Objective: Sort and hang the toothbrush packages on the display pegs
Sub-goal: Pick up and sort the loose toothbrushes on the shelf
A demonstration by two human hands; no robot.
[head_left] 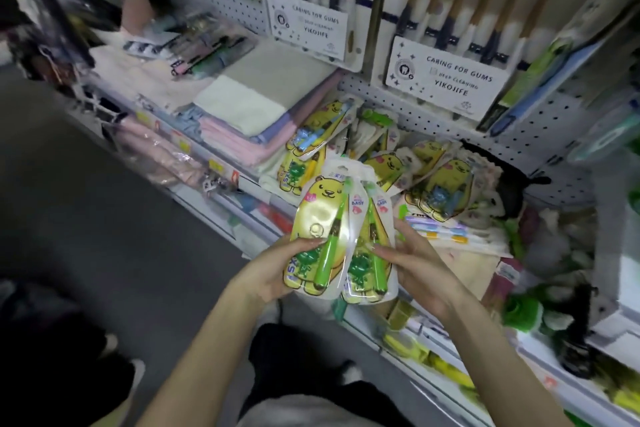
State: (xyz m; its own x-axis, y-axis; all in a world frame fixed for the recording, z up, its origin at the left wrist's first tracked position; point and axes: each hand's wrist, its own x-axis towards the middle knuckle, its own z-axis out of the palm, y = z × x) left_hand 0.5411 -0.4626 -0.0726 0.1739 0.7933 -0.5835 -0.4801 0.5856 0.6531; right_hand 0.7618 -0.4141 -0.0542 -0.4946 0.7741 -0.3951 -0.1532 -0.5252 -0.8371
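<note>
- The left hand [273, 274] grips a yellow bear-shaped plastic toothbrush package with a green brush [320, 218] by its lower part. Its fingers [306, 243] curl over the front, and the thumb is hidden.
- The right hand [420, 265] holds a second matching green-brush package [369, 263], tucked partly under the first. Its fingers [384, 249] lie across the lower front, lightly bent round the edge.
- Both packs are held in the air just in front of the shelf, below the white perforated pegboard [540, 135].
- A loose heap of yellow bear packages [436, 184] lies on the shelf behind. Some carry blue brushes, so the step in hand looks like pairing by colour.
- To do it well, square the two packs so their white top tabs line up. Keep the grip low, clear of the hanging holes, and check that both faces point outward.
- No free peg is plainly visible, so find one before lifting the pair.
</note>
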